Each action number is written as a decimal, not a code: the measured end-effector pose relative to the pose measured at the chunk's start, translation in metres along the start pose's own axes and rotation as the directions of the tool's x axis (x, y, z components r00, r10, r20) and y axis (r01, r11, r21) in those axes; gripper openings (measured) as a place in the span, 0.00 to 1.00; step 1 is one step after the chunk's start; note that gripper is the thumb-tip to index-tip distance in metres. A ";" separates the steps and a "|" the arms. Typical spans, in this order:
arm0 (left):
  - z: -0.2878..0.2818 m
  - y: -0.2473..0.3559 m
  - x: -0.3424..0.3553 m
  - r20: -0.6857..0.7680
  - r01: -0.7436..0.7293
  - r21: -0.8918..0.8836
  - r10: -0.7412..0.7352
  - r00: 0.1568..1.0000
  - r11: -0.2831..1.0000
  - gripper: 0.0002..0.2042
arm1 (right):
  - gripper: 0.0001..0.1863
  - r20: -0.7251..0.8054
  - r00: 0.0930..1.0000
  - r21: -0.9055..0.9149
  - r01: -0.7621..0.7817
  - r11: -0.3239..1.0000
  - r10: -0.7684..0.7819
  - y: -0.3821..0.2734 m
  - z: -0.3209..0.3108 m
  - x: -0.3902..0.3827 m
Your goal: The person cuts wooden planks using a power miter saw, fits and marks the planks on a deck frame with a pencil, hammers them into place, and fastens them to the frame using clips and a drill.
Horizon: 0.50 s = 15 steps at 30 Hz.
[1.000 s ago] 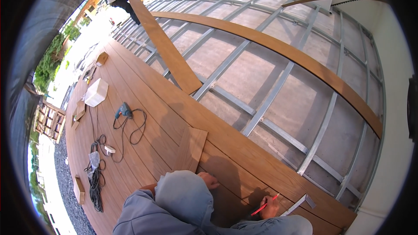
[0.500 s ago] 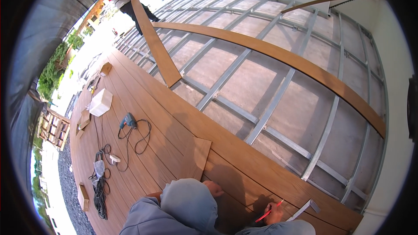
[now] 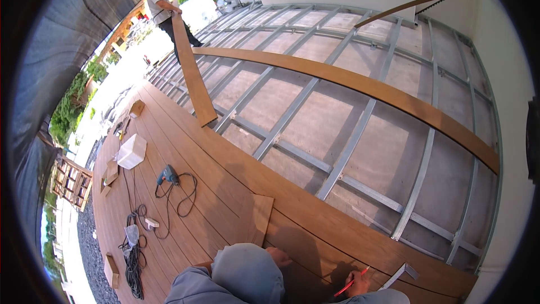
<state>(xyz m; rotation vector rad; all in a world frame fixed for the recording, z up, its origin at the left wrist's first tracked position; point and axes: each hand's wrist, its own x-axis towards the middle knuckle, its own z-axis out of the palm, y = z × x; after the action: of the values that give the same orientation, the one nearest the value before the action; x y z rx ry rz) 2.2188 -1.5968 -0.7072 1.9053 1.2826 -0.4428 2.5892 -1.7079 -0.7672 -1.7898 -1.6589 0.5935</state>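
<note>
My right hand (image 3: 358, 285) is closed around a red pencil (image 3: 343, 289), low over the brown decking boards. Beside it, to the right, a metal try square (image 3: 400, 275) lies on the boards. My left hand (image 3: 279, 256) is down by a short offcut of board (image 3: 261, 219), just past my grey-clad knee (image 3: 247, 270). The knee covers part of that hand, and its fingers do not show clearly.
Ahead lies an open metal joist frame (image 3: 343, 174) with a long board (image 3: 337, 70) across it. A co-worker (image 3: 163, 8) holds another board (image 3: 194, 87). On the left decking are a corded drill (image 3: 167, 174), cable coils (image 3: 134, 267) and a white box (image 3: 132, 152).
The view has tipped up slightly, so the scene sits lower. The near end of the co-worker's board has swung left. My right hand stays by the try square with the pencil.
</note>
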 end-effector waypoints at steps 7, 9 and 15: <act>-0.002 0.008 -0.005 0.003 0.003 -0.015 -0.003 1.000 1.000 0.21 | 0.11 -0.008 0.993 -0.005 0.115 0.993 -0.115 -0.002 -0.008 0.004; 0.000 0.011 -0.003 -0.004 -0.009 -0.032 0.008 1.000 0.999 0.21 | 0.11 0.009 0.997 -0.005 0.072 0.997 -0.072 -0.002 -0.010 0.001; 0.000 -0.002 -0.002 -0.059 -0.053 0.005 0.053 0.997 0.999 0.20 | 0.11 0.055 0.996 -0.009 0.066 0.998 -0.065 -0.007 -0.006 0.007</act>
<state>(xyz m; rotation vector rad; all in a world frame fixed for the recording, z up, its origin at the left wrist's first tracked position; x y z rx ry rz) 2.2161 -1.5973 -0.7068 1.9636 1.2663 -0.3640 2.5893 -1.7016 -0.7575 -1.7343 -1.7539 0.6104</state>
